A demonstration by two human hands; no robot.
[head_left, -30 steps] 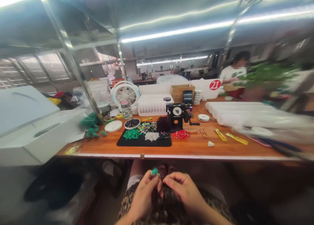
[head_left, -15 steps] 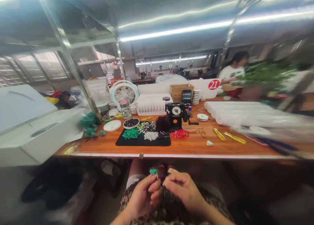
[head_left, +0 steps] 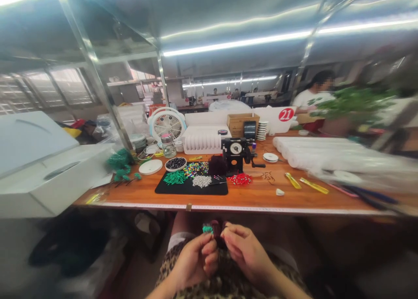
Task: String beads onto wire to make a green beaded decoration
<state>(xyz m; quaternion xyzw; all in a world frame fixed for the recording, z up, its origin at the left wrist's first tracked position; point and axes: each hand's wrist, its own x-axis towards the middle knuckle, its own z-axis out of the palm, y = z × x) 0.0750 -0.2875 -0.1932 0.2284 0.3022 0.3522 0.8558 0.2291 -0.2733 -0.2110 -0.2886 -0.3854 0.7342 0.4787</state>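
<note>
Over my lap, my left hand (head_left: 200,254) is closed, thumb and forefinger pinched on a small green beaded piece (head_left: 207,228) that stands up above the fingertips. Close to its right, my right hand (head_left: 244,246) is closed too, its thumb and fingertips pressed together. What the right fingertips hold, if anything, is too small to make out. Dark maroon shapes (head_left: 216,227) show just beyond the fingertips; I cannot tell whether they touch the hands.
On the wooden table (head_left: 254,194), a black mat (head_left: 191,189) carries green tube beads (head_left: 175,177), white beads (head_left: 201,181) and multicoloured beads (head_left: 192,170). Red pieces (head_left: 241,179) lie beside a black hand-cranked machine (head_left: 235,153). A white box (head_left: 29,190) stands left, plastic-wrapped rolls (head_left: 313,153) right.
The right fingertips have drawn in slightly, and the green beaded piece has shifted a little to the right. The camera view has moved slightly.
</note>
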